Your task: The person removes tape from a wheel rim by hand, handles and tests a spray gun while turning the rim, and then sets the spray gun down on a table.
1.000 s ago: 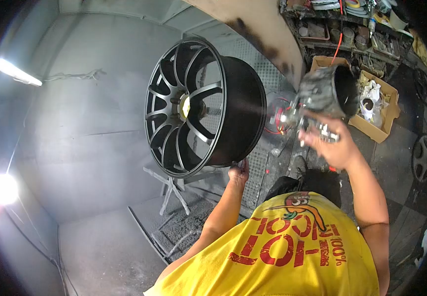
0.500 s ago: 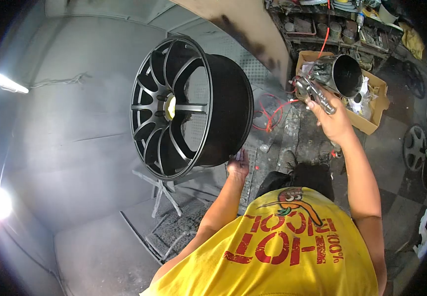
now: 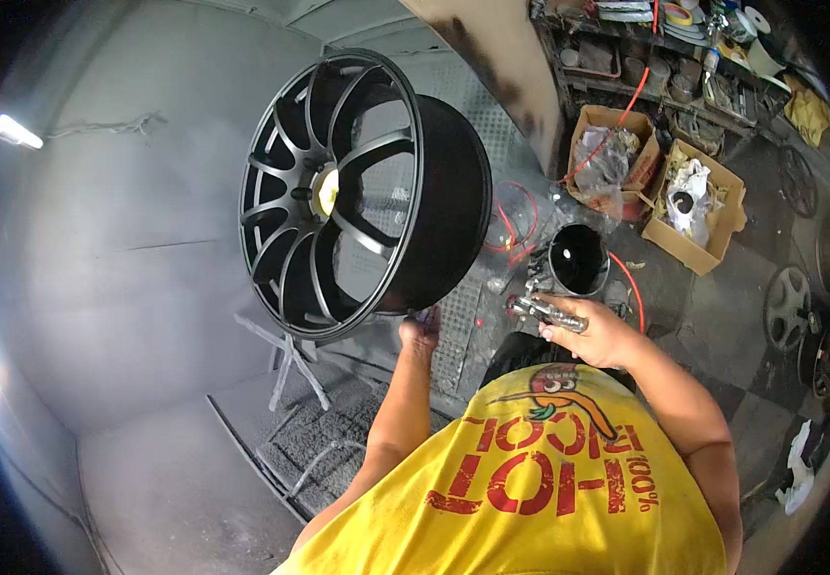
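A dark grey multi-spoke wheel rim [image 3: 467, 182] hangs at an angle, its centre covered by a yellow disc [image 3: 329, 192]. My left hand [image 3: 420, 333] is under the rim's lower edge, palm up, with the fingers stretched up against it and partly hidden. On the right, my right hand [image 3: 595, 331] is wrapped round the metal handle of a spray gun [image 3: 551, 313]. The gun's round cup [image 3: 578, 261], dark inside, sits just beyond the hand.
Two cardboard boxes [image 3: 697, 251] with plastic and paper stand on the floor at the right. A red hose [image 3: 631, 287] runs near the gun. Cluttered shelves [image 3: 625, 91] are behind; more wheels [image 3: 786, 307] lie far right. A grey-coated stand [image 3: 292, 369] is below the rim.
My right hand has brought the spray gun down and left, nearer my body. The rim's spokes have turned. My left hand stays at its lower edge. The view has shifted somewhat.
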### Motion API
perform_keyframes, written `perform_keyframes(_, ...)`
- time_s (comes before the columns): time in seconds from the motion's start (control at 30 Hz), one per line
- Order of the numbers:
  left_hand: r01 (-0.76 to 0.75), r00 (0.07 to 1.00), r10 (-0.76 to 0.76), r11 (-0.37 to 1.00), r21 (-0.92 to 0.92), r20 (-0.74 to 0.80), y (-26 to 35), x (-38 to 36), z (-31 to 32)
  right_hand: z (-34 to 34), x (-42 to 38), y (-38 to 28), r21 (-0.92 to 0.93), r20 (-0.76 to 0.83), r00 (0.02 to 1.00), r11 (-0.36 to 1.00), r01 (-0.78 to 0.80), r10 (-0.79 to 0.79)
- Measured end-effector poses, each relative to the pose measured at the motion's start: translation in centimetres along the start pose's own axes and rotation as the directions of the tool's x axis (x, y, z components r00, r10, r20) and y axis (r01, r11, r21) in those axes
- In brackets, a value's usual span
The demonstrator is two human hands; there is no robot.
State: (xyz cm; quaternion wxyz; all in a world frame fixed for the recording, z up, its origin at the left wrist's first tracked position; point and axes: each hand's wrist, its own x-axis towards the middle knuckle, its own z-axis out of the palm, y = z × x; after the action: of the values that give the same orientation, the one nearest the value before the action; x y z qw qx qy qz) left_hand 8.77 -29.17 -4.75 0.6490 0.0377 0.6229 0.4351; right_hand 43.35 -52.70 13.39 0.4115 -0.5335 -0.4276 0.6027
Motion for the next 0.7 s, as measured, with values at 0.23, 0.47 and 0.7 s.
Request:
perform_keyframes(0.23, 0.015, 0.846, 0.089, 0.982, -0.191, 0.526, 6.9, 9.3, -12.4, -2.4, -1.1, -1.5, -0.309, -0.361, 0.902, 0.943, 0.124, -0.237)
perform_keyframes(0.47, 0.116, 0.987, -0.141, 0.96, 0.254, 0.082, 2.7, 3.4, -12.3, -3.3, -0.8, -2.9, -0.275, -0.568, 0.766, 0.947, 0.169, -0.302)
perform_keyframes(0.7, 0.399, 0.854, -0.488, 0.837, 0.373, 0.18, -6.7, -2.6, -10.5, 2.4, -3.0, -1.7, -0.019, -0.085, 0.996, 1.0, -0.01, 0.008)
